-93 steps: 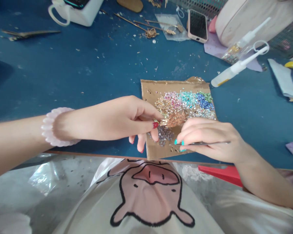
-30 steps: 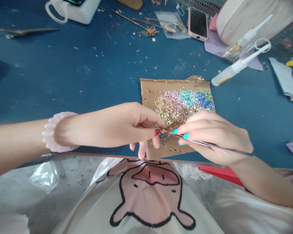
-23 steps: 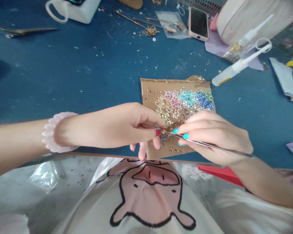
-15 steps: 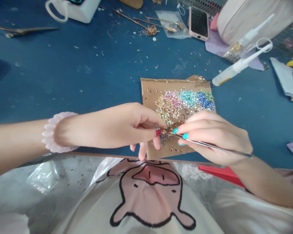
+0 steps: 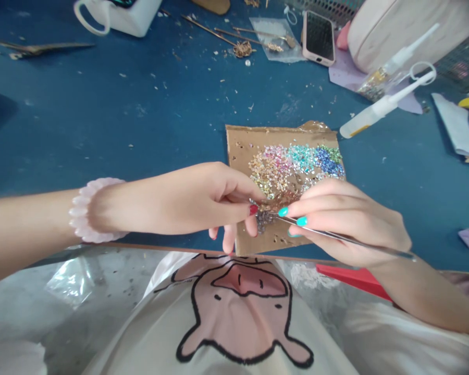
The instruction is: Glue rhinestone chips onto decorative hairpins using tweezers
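Note:
Thumb and index finger of my left hand (image 5: 203,200) pinch a small metallic ornament (image 5: 263,207), whose shape is hard to make out. My right hand (image 5: 347,221) grips thin metal tweezers (image 5: 347,238), their tip close to the ornament above the cardboard. Under both hands lies a brown cardboard piece (image 5: 240,138) at the table's front edge. Small rhinestones sit on it in colour groups: pink (image 5: 277,156), teal (image 5: 301,158), blue (image 5: 329,161), and dark purple ones near my left fingertips.
Two white-tipped bottles, one a glue bottle (image 5: 365,119), lie right of the cardboard. A phone (image 5: 318,36), a plastic bag (image 5: 275,39) and gold hairpins (image 5: 242,49) are at the back. Tweezers (image 5: 47,48) rest far left, near a white cup (image 5: 128,18).
My right hand has moved slightly right and down with the tweezers, drawing their tip a little away from the ornament. My left hand is almost unmoved.

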Demonstrator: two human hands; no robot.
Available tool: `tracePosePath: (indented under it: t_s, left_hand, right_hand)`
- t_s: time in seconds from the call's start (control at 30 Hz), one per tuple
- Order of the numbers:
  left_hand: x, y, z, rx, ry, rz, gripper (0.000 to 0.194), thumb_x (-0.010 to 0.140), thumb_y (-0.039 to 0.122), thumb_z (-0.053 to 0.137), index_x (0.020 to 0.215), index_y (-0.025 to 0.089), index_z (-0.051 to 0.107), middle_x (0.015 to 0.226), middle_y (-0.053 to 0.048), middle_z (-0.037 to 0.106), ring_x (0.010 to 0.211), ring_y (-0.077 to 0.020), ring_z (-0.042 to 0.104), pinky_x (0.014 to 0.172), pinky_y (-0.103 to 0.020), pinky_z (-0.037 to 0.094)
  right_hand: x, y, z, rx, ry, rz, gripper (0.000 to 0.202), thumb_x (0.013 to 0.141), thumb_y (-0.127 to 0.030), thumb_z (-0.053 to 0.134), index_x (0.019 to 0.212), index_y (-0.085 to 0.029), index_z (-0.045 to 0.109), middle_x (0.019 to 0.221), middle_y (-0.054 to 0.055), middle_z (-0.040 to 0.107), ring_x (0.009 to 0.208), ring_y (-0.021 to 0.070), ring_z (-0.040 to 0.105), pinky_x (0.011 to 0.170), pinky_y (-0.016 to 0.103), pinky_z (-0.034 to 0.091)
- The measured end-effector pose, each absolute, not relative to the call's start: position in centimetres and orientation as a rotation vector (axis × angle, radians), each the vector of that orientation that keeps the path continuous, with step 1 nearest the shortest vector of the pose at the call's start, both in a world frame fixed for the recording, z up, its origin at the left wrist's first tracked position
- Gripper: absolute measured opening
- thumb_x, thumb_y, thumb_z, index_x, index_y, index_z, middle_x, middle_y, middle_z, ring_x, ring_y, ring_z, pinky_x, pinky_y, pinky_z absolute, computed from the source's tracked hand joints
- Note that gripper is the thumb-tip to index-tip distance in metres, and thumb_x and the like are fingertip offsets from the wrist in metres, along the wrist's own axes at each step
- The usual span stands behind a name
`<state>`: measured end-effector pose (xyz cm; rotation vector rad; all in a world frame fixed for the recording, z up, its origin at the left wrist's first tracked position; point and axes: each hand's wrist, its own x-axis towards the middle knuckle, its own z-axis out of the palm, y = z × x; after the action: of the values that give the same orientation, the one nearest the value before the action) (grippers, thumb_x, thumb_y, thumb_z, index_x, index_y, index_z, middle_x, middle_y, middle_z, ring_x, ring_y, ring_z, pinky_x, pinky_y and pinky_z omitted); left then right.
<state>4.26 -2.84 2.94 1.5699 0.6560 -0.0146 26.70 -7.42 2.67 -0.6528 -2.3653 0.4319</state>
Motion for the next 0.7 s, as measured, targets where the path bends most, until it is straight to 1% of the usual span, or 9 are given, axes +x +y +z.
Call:
tracePosePath:
  t_s: [0.13,0.23,0.33,0.47,0.6,0.7]
  left_hand:
    - [4.2,-2.7,2.6,1.566,0.712,0.096,0.022,0.087,0.014,0.043,0.094,0.018,0.063,0.085,0.004,0.069,0.052,-0.006,0.062,0.046,-0.012,0.046]
    - [4.2,-2.6,2.5,1.569,0.759,0.164,0.021,0.087,0.015,0.045,0.098,0.018,0.063,0.083,0.003,0.07,0.051,-0.0065,0.061,0.046,-0.014,0.047]
    - [4.2,-2.4,2.5,1.587,0.804,0.163,0.021,0.087,0.015,0.046,0.099,0.016,0.063,0.079,0.002,0.07,0.05,-0.0069,0.061,0.046,-0.015,0.046]
    - [4.2,-2.3,2.4,1.577,0.771,0.181,0.021,0.087,0.016,0.046,0.099,0.016,0.062,0.084,0.0,0.07,0.05,-0.0072,0.061,0.046,-0.016,0.046]
    - [4.1,-2.4,1.9,1.571,0.691,0.194,0.023,0.086,0.018,0.045,0.099,0.019,0.064,0.086,0.003,0.07,0.053,-0.0077,0.062,0.047,-0.017,0.045]
    - [4.1,-2.4,1.6,1.56,0.658,0.208,0.024,0.085,0.019,0.045,0.1,0.022,0.064,0.084,0.006,0.069,0.054,-0.0077,0.063,0.048,-0.017,0.044]
  right_hand:
    - [26.2,-7.9,1.9,-0.681,-2.37,0.547,0.014,0.075,-0.009,0.067,0.085,-0.015,0.059,0.085,0.006,0.069,0.081,0.0149,0.062,0.072,0.032,0.054]
    - [25.7,-8.2,1.4,-0.726,-2.382,0.594,0.013,0.077,-0.012,0.065,0.088,-0.016,0.059,0.086,0.005,0.069,0.081,0.0138,0.061,0.073,0.03,0.053]
    - [25.3,-8.3,1.2,-0.729,-2.403,0.6,0.01,0.079,-0.014,0.063,0.088,-0.017,0.059,0.086,0.003,0.069,0.08,0.0124,0.06,0.071,0.029,0.052]
    - [25.3,-8.3,0.9,-0.728,-2.403,0.571,0.014,0.078,-0.014,0.065,0.09,-0.018,0.058,0.084,0.003,0.068,0.081,0.0135,0.061,0.071,0.029,0.052]
    - [25.2,-8.3,0.9,-0.744,-2.404,0.59,0.01,0.079,-0.014,0.064,0.087,-0.017,0.059,0.081,0.003,0.068,0.077,0.013,0.061,0.069,0.029,0.05]
    - [25.1,-8.3,1.0,-0.754,-2.398,0.61,0.007,0.079,-0.013,0.064,0.084,-0.016,0.06,0.079,0.003,0.067,0.075,0.0127,0.06,0.068,0.029,0.05]
